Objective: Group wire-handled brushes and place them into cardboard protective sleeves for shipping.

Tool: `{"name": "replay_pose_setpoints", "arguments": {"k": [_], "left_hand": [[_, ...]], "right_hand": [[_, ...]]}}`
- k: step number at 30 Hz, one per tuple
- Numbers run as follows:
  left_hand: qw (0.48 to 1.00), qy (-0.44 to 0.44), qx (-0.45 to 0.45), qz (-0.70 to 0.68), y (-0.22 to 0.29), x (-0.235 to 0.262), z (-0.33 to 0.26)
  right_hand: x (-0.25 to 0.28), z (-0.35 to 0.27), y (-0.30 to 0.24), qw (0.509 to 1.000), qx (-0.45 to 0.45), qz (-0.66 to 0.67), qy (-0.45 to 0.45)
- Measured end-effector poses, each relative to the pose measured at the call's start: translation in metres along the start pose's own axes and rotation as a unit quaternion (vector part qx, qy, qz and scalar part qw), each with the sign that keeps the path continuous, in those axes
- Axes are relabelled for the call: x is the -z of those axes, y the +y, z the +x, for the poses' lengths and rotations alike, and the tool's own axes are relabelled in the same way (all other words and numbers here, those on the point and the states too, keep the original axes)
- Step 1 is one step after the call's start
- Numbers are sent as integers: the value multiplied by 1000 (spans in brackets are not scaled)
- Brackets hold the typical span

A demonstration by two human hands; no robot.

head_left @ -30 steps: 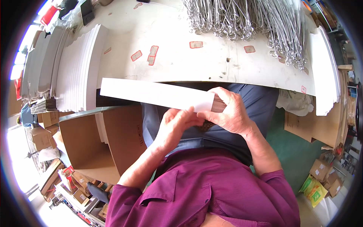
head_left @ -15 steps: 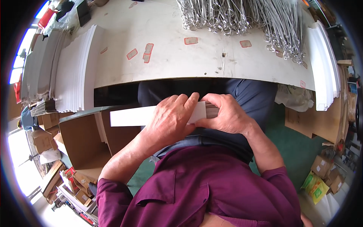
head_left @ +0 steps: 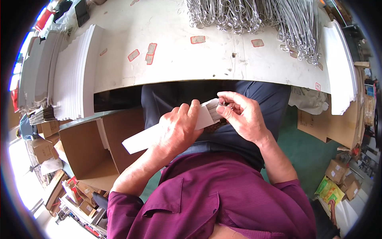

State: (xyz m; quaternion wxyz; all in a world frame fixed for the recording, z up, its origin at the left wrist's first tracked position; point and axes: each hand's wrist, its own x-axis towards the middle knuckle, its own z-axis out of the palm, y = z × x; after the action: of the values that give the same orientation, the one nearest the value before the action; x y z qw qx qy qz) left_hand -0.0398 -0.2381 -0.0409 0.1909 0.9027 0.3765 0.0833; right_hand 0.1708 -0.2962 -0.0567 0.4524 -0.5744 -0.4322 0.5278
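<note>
My left hand (head_left: 179, 126) is closed around a long, narrow white carton (head_left: 137, 139), held above my lap. The carton slants, its left end lower and its open right end higher. From that right end stick out several thin metal rods (head_left: 215, 112), packed side by side. My right hand (head_left: 247, 118) is closed at their tips, thumb and fingers pinching small shiny metal rings there. How far the rods reach inside the carton is hidden. On the table's far side lies a big pile of thin metal rods with looped ends (head_left: 238, 18).
White flat cartons stand stacked at the left (head_left: 73, 75) and right (head_left: 340, 63) of the white table (head_left: 159, 71). An open brown cardboard box (head_left: 85, 147) is at my left. More cardboard (head_left: 326, 123) leans at right. Another person's hand (head_left: 332, 207) shows at lower right.
The carton has tilted, its left end dropping and its right end rising. My right hand has shifted from gripping around the carton's end to pinching rings at the rod tips.
</note>
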Motion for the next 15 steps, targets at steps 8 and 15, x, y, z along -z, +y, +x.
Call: {"name": "replay_pose_setpoints", "arguments": {"k": [8, 15], "left_hand": [[999, -31, 8, 11, 2, -3, -3], [999, -32, 16, 8, 3, -5, -6]], "right_hand": [[-4, 4, -1, 984, 49, -169, -6], [-8, 6, 0, 968, 126, -217, 21]]}}
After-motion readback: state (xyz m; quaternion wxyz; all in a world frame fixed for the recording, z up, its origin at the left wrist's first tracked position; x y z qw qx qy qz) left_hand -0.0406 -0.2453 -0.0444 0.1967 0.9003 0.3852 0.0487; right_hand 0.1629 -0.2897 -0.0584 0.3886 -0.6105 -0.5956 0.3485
